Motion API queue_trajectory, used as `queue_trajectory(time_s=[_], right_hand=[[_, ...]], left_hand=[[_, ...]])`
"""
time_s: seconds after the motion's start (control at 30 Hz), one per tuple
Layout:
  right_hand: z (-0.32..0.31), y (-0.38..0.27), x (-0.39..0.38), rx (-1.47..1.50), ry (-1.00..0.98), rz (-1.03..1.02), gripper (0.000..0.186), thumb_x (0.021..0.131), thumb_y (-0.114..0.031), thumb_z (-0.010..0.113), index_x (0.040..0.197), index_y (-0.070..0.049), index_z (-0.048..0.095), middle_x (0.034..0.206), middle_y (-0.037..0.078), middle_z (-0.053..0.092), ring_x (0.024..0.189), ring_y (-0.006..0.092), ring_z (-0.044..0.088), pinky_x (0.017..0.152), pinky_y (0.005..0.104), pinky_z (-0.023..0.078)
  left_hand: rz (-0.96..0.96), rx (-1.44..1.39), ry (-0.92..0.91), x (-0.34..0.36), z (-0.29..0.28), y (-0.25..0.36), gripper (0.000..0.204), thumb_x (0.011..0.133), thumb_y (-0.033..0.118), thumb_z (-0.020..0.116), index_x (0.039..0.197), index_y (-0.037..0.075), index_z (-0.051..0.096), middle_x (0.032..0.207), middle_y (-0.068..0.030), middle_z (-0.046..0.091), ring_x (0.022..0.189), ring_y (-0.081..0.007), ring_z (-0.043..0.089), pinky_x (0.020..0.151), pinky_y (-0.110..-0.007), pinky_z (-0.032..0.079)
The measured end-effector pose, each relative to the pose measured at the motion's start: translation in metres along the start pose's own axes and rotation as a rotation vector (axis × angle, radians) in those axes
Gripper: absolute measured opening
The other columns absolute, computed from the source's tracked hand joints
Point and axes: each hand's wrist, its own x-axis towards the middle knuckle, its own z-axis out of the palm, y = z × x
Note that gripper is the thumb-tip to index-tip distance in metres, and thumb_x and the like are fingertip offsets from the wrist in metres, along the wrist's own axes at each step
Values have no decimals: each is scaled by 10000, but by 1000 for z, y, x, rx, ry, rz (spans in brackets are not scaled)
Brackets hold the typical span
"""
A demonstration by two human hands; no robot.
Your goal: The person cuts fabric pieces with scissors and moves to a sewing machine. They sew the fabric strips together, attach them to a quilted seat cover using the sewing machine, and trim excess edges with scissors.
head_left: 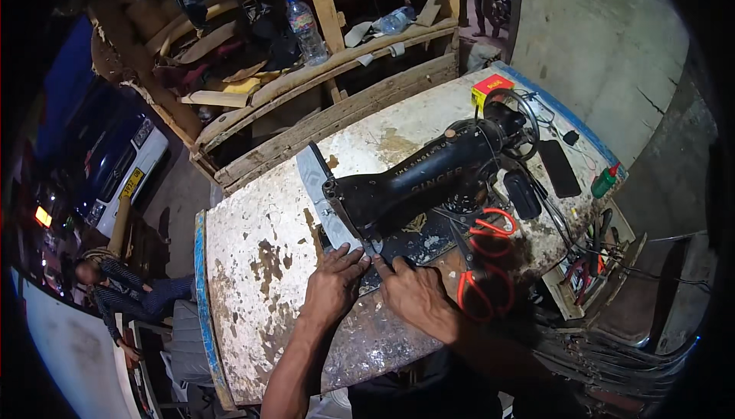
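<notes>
A black sewing machine [425, 178] lies across the worn white table, its needle end toward the left. A long grey strip [312, 176] of sheet material runs under that end. My left hand [334, 285] rests on the strip's near part, fingers stretched flat and close together. Just right of it, my right hand [417, 296] reaches to the strip's near end by the needle area, index finger extended. The thumb's contact there is hard to make out. Beside my right hand are orange-handled scissors [484, 290], and another orange handle [494, 224] shows farther back.
Right of the machine are a black phone [559, 168], a dark rounded object [522, 193], cables and a green bottle [605, 180]. A red-yellow box [491, 88] stands behind the handwheel. A wooden tool tray [570, 304] adjoins the right edge. Wooden shelving [337, 59] stands behind; a person [122, 289] sits left.
</notes>
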Motion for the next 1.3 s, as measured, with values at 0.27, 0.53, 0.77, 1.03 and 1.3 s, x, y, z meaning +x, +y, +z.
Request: queue_trajectory(time_s=[0.27,0.53,0.77,1.03,1.3], right_hand=[[4,-1,5,-12,-11,46,473,914,-221,641,1364,-74,657,943,179,667,693,381,711,605,533,567],[2,22,33,343,173,91,324,907,-208,638,1176,-49,724,950,219,717,866,422,713,778,513,572],[26,49,130,1353,-74,668,263,964,-376,700,986,-115,670,857,-22,674,682,83,594,495,350,396],[43,67,135,1786,121,477,502,998,-434,698,1380,-124,598,1268,32,661,1097,154,634,972,360,526],[27,40,141,1891,109,289,419,1108,-315,527,1403,-20,571,1269,52,650,1126,151,609,990,337,507]], left_hand=[[-27,-87,19,9,4,-19,339,871,46,711,1199,115,768,1372,-123,674,1375,-358,553,1196,-491,397],[-144,-210,69,32,-7,-44,282,846,-23,669,1100,50,768,1253,-153,719,1234,-335,652,1020,-414,549],[48,112,-134,88,-7,-79,206,920,190,671,992,20,762,1220,-242,686,1351,-378,537,1162,-511,399],[70,285,-217,62,-48,-62,210,962,210,604,1048,42,696,958,-202,749,982,-370,732,1002,-516,512],[-496,319,-283,-34,-89,-47,286,1016,294,552,1150,77,679,966,-269,731,894,-448,729,773,-572,575]])
